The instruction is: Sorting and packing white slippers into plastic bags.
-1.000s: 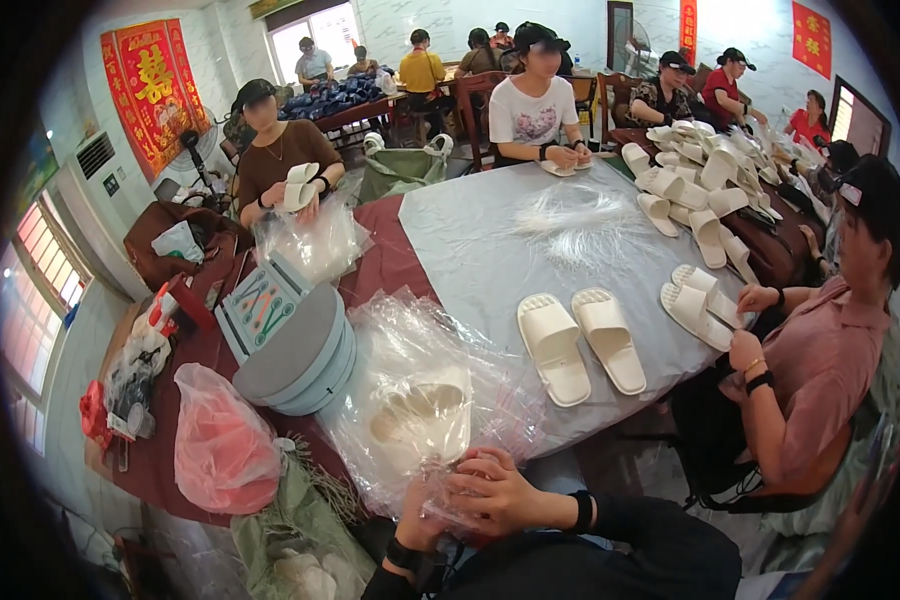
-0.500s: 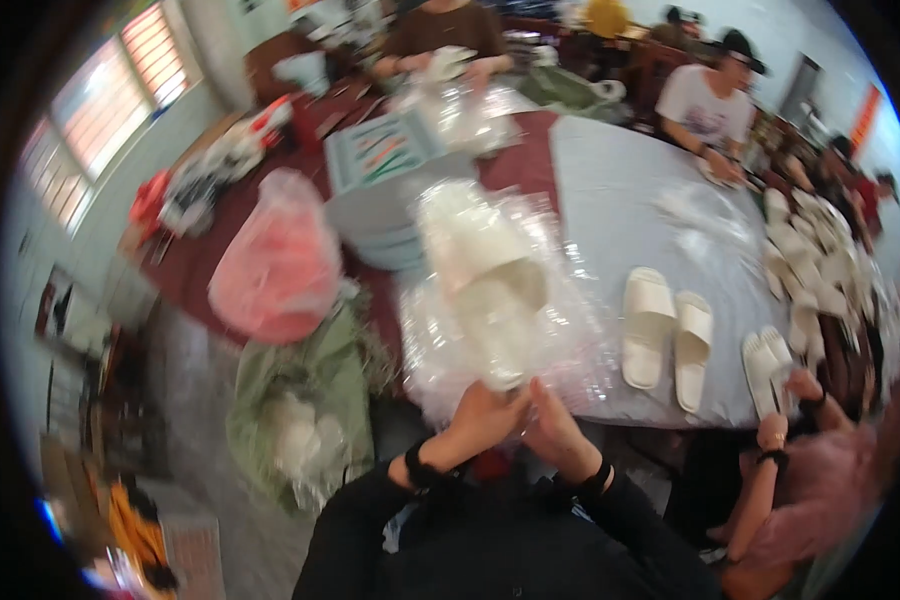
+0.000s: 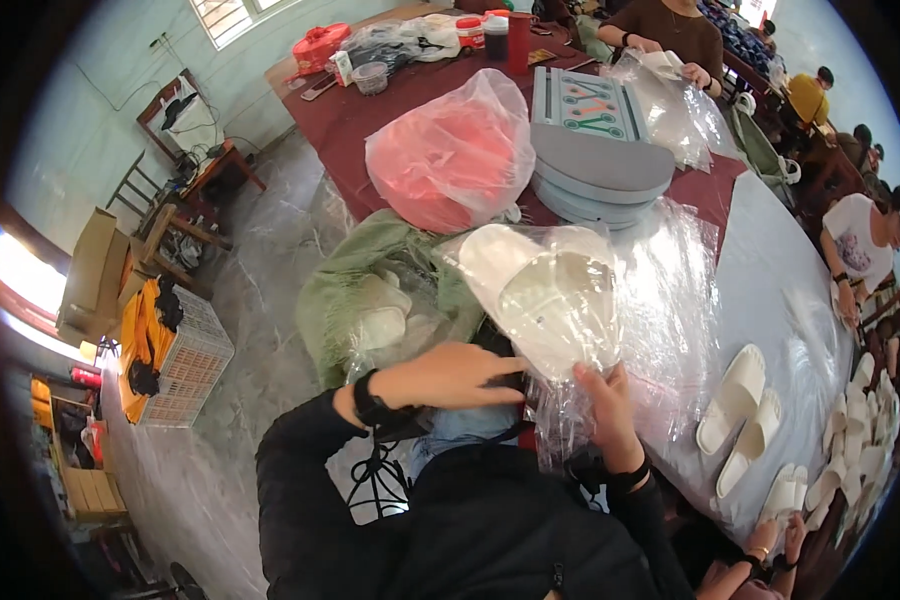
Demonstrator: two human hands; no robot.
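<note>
In the head view, the right hand (image 3: 612, 405) pinches the near end of a clear bag (image 3: 555, 305) of cream slippers (image 3: 498, 262), between the green sack (image 3: 328, 300) on the left and flat bags (image 3: 672, 290) on the bench (image 3: 342, 145) to the right. The left hand (image 3: 450, 376), fingers outstretched, is just beside it.

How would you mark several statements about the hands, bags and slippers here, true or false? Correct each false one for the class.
1. The right hand grips the bagged slippers. True.
2. The left hand is clenched into a fist. False: its fingers are extended.
3. The pink-filled bag lies on the floor. False: it is on the dark red tablecloth.
4. An orange cloth drapes over a plastic crate. True.
5. The bagged slippers are black. False: they are cream-white.
</note>
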